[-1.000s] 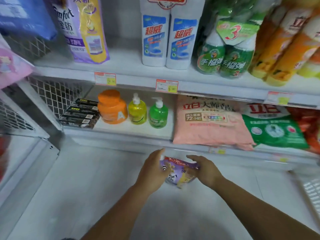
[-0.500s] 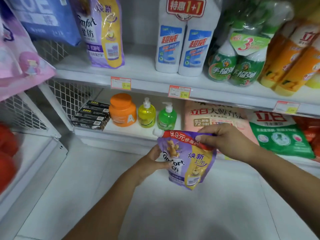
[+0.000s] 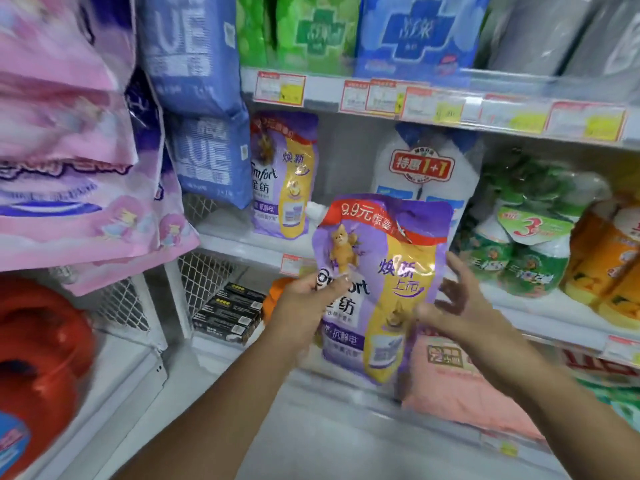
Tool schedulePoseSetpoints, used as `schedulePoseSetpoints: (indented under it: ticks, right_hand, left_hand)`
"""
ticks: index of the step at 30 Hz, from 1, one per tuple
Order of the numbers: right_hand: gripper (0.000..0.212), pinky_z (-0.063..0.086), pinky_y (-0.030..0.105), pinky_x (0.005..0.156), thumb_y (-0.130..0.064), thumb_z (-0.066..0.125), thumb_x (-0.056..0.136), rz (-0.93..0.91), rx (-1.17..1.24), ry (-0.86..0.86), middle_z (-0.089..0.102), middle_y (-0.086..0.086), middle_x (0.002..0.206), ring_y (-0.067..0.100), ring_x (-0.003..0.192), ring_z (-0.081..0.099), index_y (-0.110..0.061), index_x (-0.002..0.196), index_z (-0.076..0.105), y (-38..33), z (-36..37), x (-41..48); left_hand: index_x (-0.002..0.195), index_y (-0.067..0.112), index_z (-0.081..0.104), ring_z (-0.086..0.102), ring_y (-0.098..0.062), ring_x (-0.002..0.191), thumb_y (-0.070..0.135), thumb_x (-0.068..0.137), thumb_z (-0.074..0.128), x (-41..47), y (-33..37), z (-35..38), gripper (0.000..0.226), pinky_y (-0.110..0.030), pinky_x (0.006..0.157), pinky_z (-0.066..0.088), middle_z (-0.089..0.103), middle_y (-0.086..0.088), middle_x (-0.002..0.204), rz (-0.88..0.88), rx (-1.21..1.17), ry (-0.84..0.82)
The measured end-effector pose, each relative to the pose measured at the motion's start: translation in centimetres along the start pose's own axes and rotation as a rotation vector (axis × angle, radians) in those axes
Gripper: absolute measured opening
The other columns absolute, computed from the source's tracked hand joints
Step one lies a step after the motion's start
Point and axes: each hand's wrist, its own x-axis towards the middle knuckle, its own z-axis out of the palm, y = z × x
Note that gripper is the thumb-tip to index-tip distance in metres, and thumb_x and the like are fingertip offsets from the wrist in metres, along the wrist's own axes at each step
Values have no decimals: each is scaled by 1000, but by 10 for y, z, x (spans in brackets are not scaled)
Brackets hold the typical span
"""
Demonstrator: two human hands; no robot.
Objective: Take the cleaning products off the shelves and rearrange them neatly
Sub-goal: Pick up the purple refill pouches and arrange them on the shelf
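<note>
A purple and yellow Comfort softener pouch (image 3: 384, 271) is held upright in front of the middle shelf (image 3: 239, 249). My left hand (image 3: 304, 306) grips its left edge, thumb on the front. My right hand (image 3: 460, 306) is at the pouch's right side with fingers spread, blurred; it touches or hovers by the edge. A matching pouch (image 3: 282, 174) stands on the middle shelf behind, to the left. Right of that gap stands a white twin-pack of bottles (image 3: 422, 168).
Green bottles (image 3: 519, 244) and orange bottles (image 3: 609, 265) fill the shelf's right end. Blue bags (image 3: 204, 157) and pink bags (image 3: 69, 168) hang over at left. Black boxes (image 3: 232, 313) and a pink bag (image 3: 457, 382) lie on the lower shelf. Red jugs (image 3: 38, 348) sit low left.
Both hands lifted the pouch from the floor up to middle-shelf height. My right hand has let go of the pouch's top and moved to its right side; the view tilted upward.
</note>
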Motion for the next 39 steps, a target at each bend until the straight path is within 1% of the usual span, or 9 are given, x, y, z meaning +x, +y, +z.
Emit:
schedulePoseSetpoints:
  ticks: [2,5,8,14,21,27,31,35,39]
  right_hand:
    - [84,57,25,78,-26,93,54,0,-201,-58,73,-16,107,8,98,71,-36,125,50,15,22,9]
    - [46,54,17,66,-11,88,69,-111,-276,206,75,-19,84,0,74,71,-24,104,61,15,43,40]
    - [32,48,10,59,-9,84,74,-220,-231,349,73,-23,78,-5,68,68,-22,96,65,10,53,75]
    - [29,56,43,77,-23,86,72,-207,-299,574,74,-10,79,15,77,70,-28,91,64,18,59,144]
    - [32,53,42,74,-38,82,74,-160,-443,635,70,-1,77,26,74,68,-24,87,56,35,65,173]
    - [37,47,39,72,-36,79,79,-158,-513,618,65,1,81,31,84,63,-15,96,54,29,66,182]
    - [35,44,36,73,-35,78,81,-150,-538,577,61,-5,79,30,89,63,-18,96,51,28,74,190]
    - [37,42,34,73,-33,78,81,-160,-522,542,61,-7,81,29,91,64,-15,100,52,29,87,200]
    - [40,49,39,80,-32,78,82,-188,-525,533,70,1,99,29,96,65,-16,110,55,31,97,213]
  left_hand:
    - [94,17,78,70,-27,95,20,85,74,17,20,-1,10,-44,88,55,76,-12,99,87,-6,4]
    - [92,18,75,67,-22,88,29,81,75,44,44,-4,15,-51,92,51,73,-18,101,252,87,36]
    - [103,27,69,68,-23,95,42,89,68,73,60,-8,22,-42,88,51,73,-8,102,352,237,43]
    - [141,36,46,53,3,115,46,96,56,118,53,-15,48,-13,91,40,57,16,132,494,422,74]
    - [154,24,29,14,-20,150,42,97,55,152,-1,-48,65,-38,121,20,17,-1,164,566,934,252]
    - [151,24,38,4,-31,152,41,93,54,174,-28,-61,63,-54,118,24,5,-12,165,645,1231,481]
    - [153,29,33,-1,-29,153,51,93,28,178,-35,-65,63,-52,118,20,-2,-8,166,612,1308,510]
    - [156,33,23,-12,-24,152,44,97,29,178,-34,-78,60,-48,123,9,-14,-3,165,576,1335,497]
    - [152,33,32,0,-28,153,58,95,26,177,-31,-91,63,-46,122,8,-4,-4,166,557,1320,510]
